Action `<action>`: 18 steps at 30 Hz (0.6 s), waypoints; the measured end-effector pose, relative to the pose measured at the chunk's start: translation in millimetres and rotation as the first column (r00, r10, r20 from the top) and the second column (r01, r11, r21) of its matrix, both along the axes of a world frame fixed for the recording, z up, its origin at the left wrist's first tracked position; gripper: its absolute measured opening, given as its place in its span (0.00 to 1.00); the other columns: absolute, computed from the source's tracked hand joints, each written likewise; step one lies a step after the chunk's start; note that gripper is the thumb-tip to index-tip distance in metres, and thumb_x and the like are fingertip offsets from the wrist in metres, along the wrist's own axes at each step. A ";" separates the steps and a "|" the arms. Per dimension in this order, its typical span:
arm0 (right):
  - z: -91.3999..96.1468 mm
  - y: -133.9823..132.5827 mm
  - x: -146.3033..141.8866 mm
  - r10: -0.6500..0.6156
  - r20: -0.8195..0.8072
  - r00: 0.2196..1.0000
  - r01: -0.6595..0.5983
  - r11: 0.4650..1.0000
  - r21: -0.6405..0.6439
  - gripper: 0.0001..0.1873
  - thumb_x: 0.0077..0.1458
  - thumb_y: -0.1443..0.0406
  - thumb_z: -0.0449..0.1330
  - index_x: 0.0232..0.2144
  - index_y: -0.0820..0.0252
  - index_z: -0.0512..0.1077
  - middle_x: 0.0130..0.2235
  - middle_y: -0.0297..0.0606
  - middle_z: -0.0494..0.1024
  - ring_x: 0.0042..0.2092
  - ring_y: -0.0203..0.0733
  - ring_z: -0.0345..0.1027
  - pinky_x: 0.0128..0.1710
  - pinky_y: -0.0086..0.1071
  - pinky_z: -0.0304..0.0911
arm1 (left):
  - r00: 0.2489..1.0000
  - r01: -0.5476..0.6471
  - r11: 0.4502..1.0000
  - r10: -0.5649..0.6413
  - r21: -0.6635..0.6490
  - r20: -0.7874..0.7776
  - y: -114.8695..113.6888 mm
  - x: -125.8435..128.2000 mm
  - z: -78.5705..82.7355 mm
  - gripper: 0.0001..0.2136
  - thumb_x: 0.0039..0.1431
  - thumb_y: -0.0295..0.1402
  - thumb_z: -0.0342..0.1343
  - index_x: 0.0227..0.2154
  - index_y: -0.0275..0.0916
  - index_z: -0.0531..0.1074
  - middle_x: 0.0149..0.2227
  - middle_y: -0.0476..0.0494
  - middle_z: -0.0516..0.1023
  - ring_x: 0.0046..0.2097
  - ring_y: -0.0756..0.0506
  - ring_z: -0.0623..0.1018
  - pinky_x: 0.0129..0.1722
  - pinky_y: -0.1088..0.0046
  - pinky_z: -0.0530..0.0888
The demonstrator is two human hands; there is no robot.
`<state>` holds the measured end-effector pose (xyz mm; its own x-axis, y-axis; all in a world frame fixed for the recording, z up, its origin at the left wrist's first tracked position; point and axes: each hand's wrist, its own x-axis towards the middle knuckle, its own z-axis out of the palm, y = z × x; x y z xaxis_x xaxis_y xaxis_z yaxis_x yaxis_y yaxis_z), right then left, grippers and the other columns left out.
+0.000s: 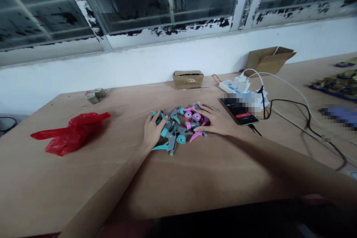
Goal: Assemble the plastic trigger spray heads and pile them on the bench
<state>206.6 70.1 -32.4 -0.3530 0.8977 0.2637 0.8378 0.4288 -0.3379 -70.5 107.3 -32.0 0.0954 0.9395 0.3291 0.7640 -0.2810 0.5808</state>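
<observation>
Well, spray heads (180,130) between spread fingers (163,121)

Table (181,178) occupied: spray heads (172,141) heaped frame centre; red bag (75,134) laid left; phone (235,109), power strip (229,87) set right of centre.

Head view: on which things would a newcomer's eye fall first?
Probably first on the teal, pink and grey pile between the left hand and the right hand. The bright red bag, on the left of the table, stands out next, then the lit phone beyond the right hand.
</observation>
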 end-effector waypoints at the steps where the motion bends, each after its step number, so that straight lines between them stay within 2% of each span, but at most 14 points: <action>1: 0.1 -0.2 -5.3 -0.016 -0.012 1.000 0.016 1.000 -0.004 0.45 0.45 0.39 0.53 0.60 0.50 0.52 0.65 0.41 0.48 0.65 0.57 0.38 0.61 0.55 0.42 | 1.000 -0.001 1.000 0.001 -0.006 0.015 1.8 7.9 0.6 0.25 0.59 0.48 0.46 0.53 0.37 0.66 0.58 0.36 0.64 0.60 0.38 0.61 0.58 0.57 0.58; 6: 1.4 3.3 -24.6 -0.089 -0.089 0.992 0.084 0.995 -0.056 0.47 0.43 0.37 0.51 0.61 0.49 0.51 0.65 0.42 0.47 0.65 0.60 0.37 0.59 0.58 0.43 | 0.997 0.031 0.999 -0.028 -0.038 0.077 13.3 29.7 2.2 0.23 0.59 0.44 0.48 0.52 0.36 0.68 0.56 0.36 0.67 0.59 0.39 0.64 0.58 0.61 0.60; 10: 10.8 -3.3 -16.5 -0.086 -0.081 0.993 0.083 0.996 -0.035 0.45 0.45 0.37 0.49 0.61 0.48 0.50 0.65 0.40 0.47 0.65 0.58 0.35 0.59 0.60 0.38 | 0.992 0.055 0.998 -0.051 -0.032 0.115 9.4 17.1 7.3 0.22 0.60 0.45 0.45 0.51 0.37 0.69 0.56 0.38 0.67 0.58 0.41 0.65 0.58 0.62 0.60; 12: 14.1 -15.3 -5.5 -0.074 -0.042 0.996 0.075 0.997 0.024 0.45 0.46 0.38 0.50 0.61 0.48 0.49 0.66 0.40 0.44 0.65 0.58 0.34 0.60 0.59 0.36 | 0.990 0.060 0.998 -0.056 -0.024 0.131 -5.7 3.9 10.9 0.22 0.61 0.46 0.43 0.51 0.39 0.69 0.56 0.40 0.67 0.59 0.42 0.64 0.59 0.62 0.58; 15: 8.6 -38.6 7.3 -0.042 0.037 0.998 0.039 0.996 0.075 0.48 0.44 0.38 0.52 0.62 0.48 0.47 0.66 0.39 0.39 0.65 0.57 0.33 0.61 0.57 0.38 | 0.989 0.096 0.995 -0.091 -0.037 0.120 -42.7 -11.4 13.4 0.22 0.61 0.46 0.44 0.53 0.43 0.66 0.60 0.42 0.62 0.61 0.41 0.60 0.60 0.59 0.56; 18: -7.2 -52.8 7.2 -0.020 0.058 0.998 0.015 0.995 0.096 0.52 0.40 0.37 0.55 0.62 0.49 0.46 0.66 0.42 0.40 0.65 0.59 0.34 0.59 0.59 0.40 | 0.967 0.233 0.969 -0.240 -0.080 -0.084 -75.2 -10.9 11.1 0.32 0.54 0.49 0.53 0.60 0.47 0.52 0.65 0.42 0.46 0.64 0.38 0.50 0.61 0.53 0.53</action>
